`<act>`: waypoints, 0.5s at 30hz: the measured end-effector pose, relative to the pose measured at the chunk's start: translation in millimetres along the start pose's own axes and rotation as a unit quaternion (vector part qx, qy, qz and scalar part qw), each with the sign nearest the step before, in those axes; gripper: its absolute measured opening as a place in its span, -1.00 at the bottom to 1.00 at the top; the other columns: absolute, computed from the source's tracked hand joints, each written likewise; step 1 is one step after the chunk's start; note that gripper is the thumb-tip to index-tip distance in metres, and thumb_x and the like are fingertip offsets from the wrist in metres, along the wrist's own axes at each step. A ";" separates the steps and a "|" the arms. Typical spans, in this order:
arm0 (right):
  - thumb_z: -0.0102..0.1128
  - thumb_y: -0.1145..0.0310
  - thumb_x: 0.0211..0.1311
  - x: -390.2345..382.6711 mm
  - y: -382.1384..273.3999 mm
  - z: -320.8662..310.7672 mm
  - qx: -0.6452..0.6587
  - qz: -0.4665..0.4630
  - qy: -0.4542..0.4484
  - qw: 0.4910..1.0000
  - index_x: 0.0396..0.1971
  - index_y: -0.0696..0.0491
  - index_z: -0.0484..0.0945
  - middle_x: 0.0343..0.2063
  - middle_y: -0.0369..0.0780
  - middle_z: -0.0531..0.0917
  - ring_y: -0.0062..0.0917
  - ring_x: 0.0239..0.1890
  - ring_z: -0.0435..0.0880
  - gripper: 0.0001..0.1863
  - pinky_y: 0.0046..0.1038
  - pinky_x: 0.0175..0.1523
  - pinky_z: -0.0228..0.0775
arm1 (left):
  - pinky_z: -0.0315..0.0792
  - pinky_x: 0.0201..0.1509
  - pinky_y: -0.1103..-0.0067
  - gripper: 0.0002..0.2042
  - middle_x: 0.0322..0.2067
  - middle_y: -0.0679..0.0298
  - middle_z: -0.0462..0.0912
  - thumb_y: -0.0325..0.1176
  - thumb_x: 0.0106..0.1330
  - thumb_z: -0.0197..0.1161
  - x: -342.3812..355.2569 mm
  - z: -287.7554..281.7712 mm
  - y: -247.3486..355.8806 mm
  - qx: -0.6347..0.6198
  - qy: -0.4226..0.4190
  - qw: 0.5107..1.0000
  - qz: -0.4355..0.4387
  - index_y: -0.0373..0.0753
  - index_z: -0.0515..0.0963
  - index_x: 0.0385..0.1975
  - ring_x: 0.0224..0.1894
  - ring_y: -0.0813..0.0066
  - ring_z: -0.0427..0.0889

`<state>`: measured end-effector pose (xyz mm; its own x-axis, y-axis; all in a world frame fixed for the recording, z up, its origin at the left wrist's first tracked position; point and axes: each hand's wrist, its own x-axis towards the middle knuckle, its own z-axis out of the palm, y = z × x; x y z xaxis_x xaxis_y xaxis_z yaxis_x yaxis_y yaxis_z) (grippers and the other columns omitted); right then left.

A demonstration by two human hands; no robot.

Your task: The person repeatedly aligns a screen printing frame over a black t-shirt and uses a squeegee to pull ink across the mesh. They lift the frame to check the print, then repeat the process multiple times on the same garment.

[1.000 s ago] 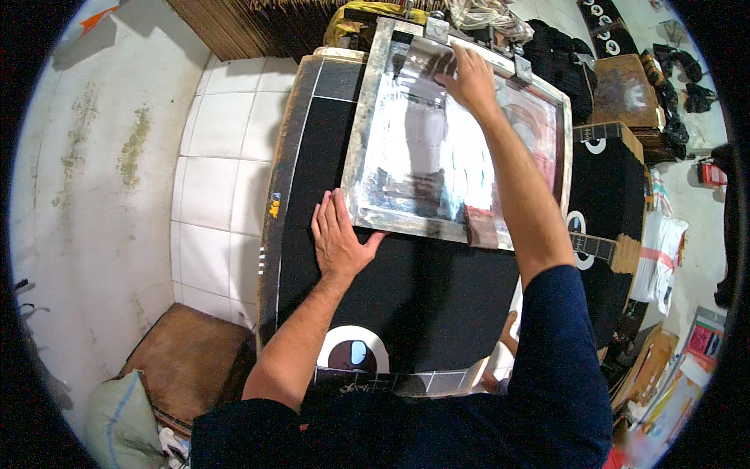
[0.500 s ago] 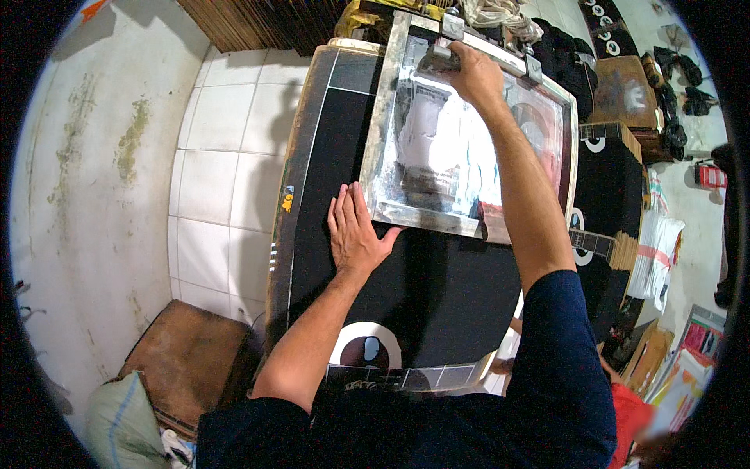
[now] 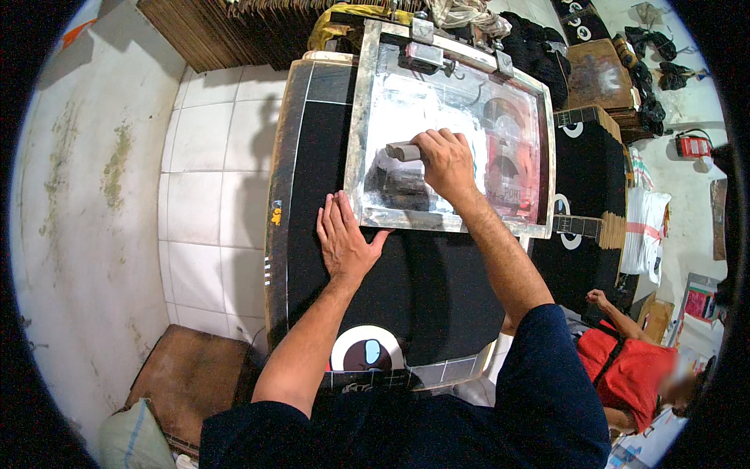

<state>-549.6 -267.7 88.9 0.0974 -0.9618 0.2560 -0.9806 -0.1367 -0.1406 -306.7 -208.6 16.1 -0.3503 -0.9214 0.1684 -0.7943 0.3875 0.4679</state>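
Observation:
A screen-printing frame (image 3: 453,223) lies over a black cloth (image 3: 426,285) that is stretched on a board with a worn rim. My right hand (image 3: 451,166) is closed around a grey squeegee (image 3: 405,152) above the middle of the mesh. Below the squeegee there is a dark patch on the mesh, with bright white ink (image 3: 398,105) further off. My left hand (image 3: 346,244) lies flat on the cloth at the frame's near left corner, fingers pointing away and thumb along the frame's edge. Near me the cloth bears a printed eye (image 3: 367,349).
More boards with black cloth (image 3: 582,176) are stacked at the right. Metal clamps (image 3: 423,30) sit at the frame's far side. A brown box-like block (image 3: 183,375) stands at the lower left. A person in red (image 3: 625,359) is at the lower right.
My right hand has pulled the squeegee from the frame's far side toward me, to the middle. My left hand stays at the corner. The person in red has come further into view.

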 end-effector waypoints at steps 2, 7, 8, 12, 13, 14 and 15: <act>0.28 0.57 0.07 5.8 3.5 3.9 0.002 -0.006 0.026 1.000 -0.24 -0.09 0.58 -0.33 -0.37 0.63 -0.41 -0.17 0.62 -0.73 -0.28 0.00 0.33 | 0.03 0.56 0.06 0.17 0.42 -0.21 0.20 0.13 0.06 0.55 -0.1 -0.2 1.3 0.004 -0.001 1.000 -0.003 -0.48 0.00 0.50 0.50 -0.07 0.17; 0.24 0.56 0.10 14.2 12.4 18.7 -0.008 -0.015 0.057 0.998 -0.20 -0.11 0.61 -0.32 -0.39 0.65 -0.43 -0.13 0.64 -0.72 -0.24 0.07 0.32 | 0.05 0.55 0.06 0.17 0.41 -0.21 0.20 0.12 0.05 0.56 0.1 2.0 1.0 0.010 0.001 1.000 -0.003 -0.48 0.01 0.50 0.49 -0.08 0.18; 0.24 0.56 0.10 15.2 14.9 19.6 -0.012 -0.020 0.073 0.997 -0.20 -0.12 0.61 -0.32 -0.39 0.65 -0.43 -0.13 0.65 -0.72 -0.24 0.08 0.32 | 0.06 0.55 0.05 0.17 0.41 -0.20 0.20 0.10 0.06 0.56 0.3 2.3 -0.1 0.015 0.000 1.000 -0.001 -0.48 0.01 0.50 0.49 -0.08 0.18; 0.32 0.54 0.11 41.1 38.4 19.6 -0.013 -0.028 0.024 0.999 -0.14 -0.13 0.65 -0.32 -0.37 0.73 -0.41 -0.15 0.69 -0.68 -0.21 0.05 0.32 | 0.03 0.56 0.04 0.17 0.43 -0.20 0.17 0.08 0.05 0.57 -0.5 3.8 -1.9 0.005 -0.002 1.000 0.003 -0.47 -0.01 0.50 0.51 -0.07 0.15; 0.34 0.53 0.11 51.2 47.7 19.1 -0.006 -0.040 0.044 0.998 -0.14 -0.13 0.66 -0.33 -0.37 0.73 -0.40 -0.16 0.69 -0.69 -0.21 0.05 0.32 | 0.03 0.56 0.04 0.18 0.43 -0.20 0.17 0.08 0.05 0.57 -1.1 3.9 -2.1 0.007 -0.008 1.000 0.002 -0.47 -0.01 0.50 0.51 -0.07 0.15; 0.37 0.51 0.11 63.9 57.4 19.6 -0.026 -0.029 0.057 0.998 -0.13 -0.13 0.66 -0.32 -0.36 0.74 -0.40 -0.17 0.70 -0.69 -0.20 0.05 0.32 | 0.03 0.56 0.04 0.18 0.43 -0.20 0.17 0.09 0.04 0.57 -0.7 4.4 -2.3 0.009 -0.009 1.000 0.002 -0.47 -0.01 0.50 0.51 -0.07 0.15; 0.40 0.49 0.11 76.8 65.9 21.3 -0.040 -0.049 0.100 0.993 -0.13 -0.12 0.66 -0.31 -0.36 0.75 -0.39 -0.18 0.70 -0.69 -0.20 0.05 0.32 | 0.03 0.56 0.04 0.18 0.43 -0.20 0.17 0.09 0.04 0.57 -1.0 4.6 -2.5 0.012 -0.015 1.000 -0.003 -0.47 -0.02 0.51 0.51 -0.07 0.14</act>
<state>-603.1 -355.6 79.0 0.1644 -0.8777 0.4501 -0.9794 -0.1996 -0.0315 -306.6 -208.6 10.8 -0.3601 -0.9224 0.1400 -0.8077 0.3833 0.4479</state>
